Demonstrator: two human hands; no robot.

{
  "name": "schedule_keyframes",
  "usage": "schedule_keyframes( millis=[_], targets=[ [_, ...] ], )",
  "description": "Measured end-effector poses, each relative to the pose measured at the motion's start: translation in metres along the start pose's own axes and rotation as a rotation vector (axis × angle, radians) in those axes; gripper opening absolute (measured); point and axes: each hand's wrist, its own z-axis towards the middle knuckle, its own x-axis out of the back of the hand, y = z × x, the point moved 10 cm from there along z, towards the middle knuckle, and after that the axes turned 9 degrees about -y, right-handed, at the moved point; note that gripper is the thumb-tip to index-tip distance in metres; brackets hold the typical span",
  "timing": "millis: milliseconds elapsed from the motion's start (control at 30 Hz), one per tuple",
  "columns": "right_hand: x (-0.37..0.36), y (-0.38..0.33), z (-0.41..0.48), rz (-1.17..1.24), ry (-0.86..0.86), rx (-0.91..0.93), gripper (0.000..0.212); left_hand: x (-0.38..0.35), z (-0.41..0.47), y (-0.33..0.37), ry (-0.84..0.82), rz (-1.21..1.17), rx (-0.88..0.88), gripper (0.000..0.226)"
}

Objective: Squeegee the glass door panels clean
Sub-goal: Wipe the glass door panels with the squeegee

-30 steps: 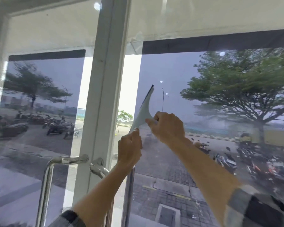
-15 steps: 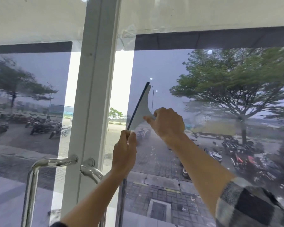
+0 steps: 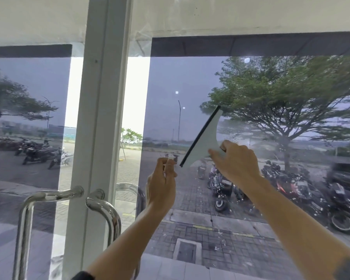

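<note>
Tinted glass door panel (image 3: pixel 190 81) right of white frame post (image 3: pixel 101 118), motorbikes (image 3: pixel 222 190) outside. Squeegee (image 3: pixel 205 142) tilted on that panel, dark blade edge leftward. Right hand (image 3: pixel 236 164) fingers curl round its handle. Left hand (image 3: pixel 162 188) just beside blade's lower end, fingers pinching small white scrap (image 3: pixel 170 157).

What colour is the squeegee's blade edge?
Black blade edge on a pale grey squeegee, head view.

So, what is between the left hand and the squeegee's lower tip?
Only glass door panel: the head view shows a narrow gap between the left hand, pinching a small white scrap, and the squeegee in the right hand.
</note>
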Motion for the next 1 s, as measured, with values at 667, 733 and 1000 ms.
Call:
schedule_keyframes(
  millis=[667,733,1000],
  targets=[
    [-0.009,0.031,-0.018,-0.03,0.058,-0.113,0.052,-0.022,-0.016,-0.004,-0.032,-0.158,0.092,0.044],
    [-0.006,0.052,-0.033,-0.025,0.093,-0.137,0.053,-0.038,-0.023,0.0,-0.065,-0.174,0.109,0.044],
    [0.028,-0.005,0.001,-0.072,0.141,0.031,0.054,-0.051,-0.017,0.008,-0.112,-0.131,0.064,0.042]
  ],
)
